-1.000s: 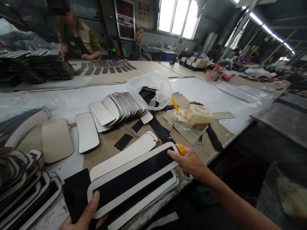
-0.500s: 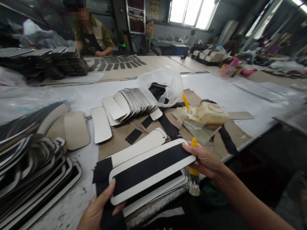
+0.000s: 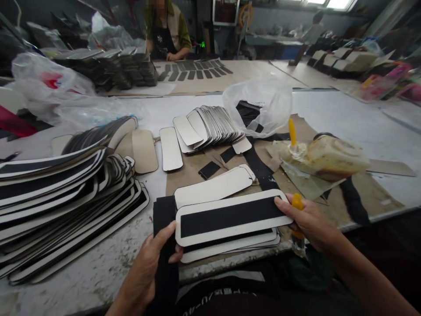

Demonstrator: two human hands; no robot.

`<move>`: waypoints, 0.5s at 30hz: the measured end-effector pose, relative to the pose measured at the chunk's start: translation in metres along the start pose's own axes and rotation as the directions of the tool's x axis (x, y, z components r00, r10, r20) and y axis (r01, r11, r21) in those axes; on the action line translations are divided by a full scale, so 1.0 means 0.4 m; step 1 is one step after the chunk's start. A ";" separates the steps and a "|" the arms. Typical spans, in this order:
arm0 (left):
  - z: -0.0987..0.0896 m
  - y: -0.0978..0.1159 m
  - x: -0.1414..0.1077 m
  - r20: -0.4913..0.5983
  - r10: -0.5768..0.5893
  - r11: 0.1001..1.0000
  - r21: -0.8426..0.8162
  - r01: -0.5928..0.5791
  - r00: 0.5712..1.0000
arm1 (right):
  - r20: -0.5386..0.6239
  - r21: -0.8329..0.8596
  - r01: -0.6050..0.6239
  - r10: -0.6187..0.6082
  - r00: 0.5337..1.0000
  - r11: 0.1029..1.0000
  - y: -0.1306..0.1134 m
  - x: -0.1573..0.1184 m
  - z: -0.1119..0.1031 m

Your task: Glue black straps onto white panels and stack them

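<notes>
Between my hands is a long white board panel point(image 3: 230, 238) with rounded corners and a black strip point(image 3: 230, 216) lying along its middle. My left hand point(image 3: 154, 254) is closed on the panel's left end, thumb at the edge and fingers below. Black strips of material point(image 3: 165, 210) lie by that hand; whether its fingers also grip them I cannot tell. My right hand point(image 3: 311, 217) pinches the right end with its thumb on top, and also holds a yellow-handled brush point(image 3: 297, 202) with bristles down. Under the panel lie more such panels point(image 3: 226, 249); a plain white stack point(image 3: 210, 186) sits just behind.
Stacked black-and-white panels point(image 3: 75, 237) fill the left side. A row of white panels point(image 3: 213, 127) leans beside a plastic bag point(image 3: 276, 105) of black pieces. At right lies a stained plastic container point(image 3: 338, 153) with another yellow-handled tool point(image 3: 292, 131). A co-worker point(image 3: 167, 35) stands across the table.
The view has swung left and down, so the surroundings appear shifted right. The panel is now held more nearly level, still in both hands, with the brush still in the right.
</notes>
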State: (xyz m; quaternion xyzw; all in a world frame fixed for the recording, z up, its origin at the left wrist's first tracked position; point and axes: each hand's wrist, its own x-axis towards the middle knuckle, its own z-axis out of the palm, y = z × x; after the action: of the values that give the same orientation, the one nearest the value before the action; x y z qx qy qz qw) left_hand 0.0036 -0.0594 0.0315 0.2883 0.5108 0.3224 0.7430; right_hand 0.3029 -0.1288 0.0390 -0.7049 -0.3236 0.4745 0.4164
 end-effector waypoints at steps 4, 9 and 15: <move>-0.035 -0.034 0.001 -0.114 0.040 0.967 0.253 -0.010 0.993 | 0.027 -0.161 0.046 -0.042 0.999 0.986 0.020 -0.007 0.001; -0.062 -0.075 0.002 -0.208 0.108 0.902 0.431 -0.008 0.972 | -0.028 -0.517 0.126 -0.164 0.986 0.847 0.029 -0.012 0.019; -0.071 -0.107 0.002 -0.211 0.175 0.881 0.470 -0.057 0.962 | -0.058 -0.631 0.152 -0.242 0.969 0.761 0.046 -0.014 0.031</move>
State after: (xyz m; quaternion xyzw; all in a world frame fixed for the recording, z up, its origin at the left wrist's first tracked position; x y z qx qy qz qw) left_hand -0.0152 -0.0828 -0.0101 0.4435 0.6428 0.2698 0.5633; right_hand 0.2904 -0.1384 0.0221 -0.7952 -0.5049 0.2455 0.2292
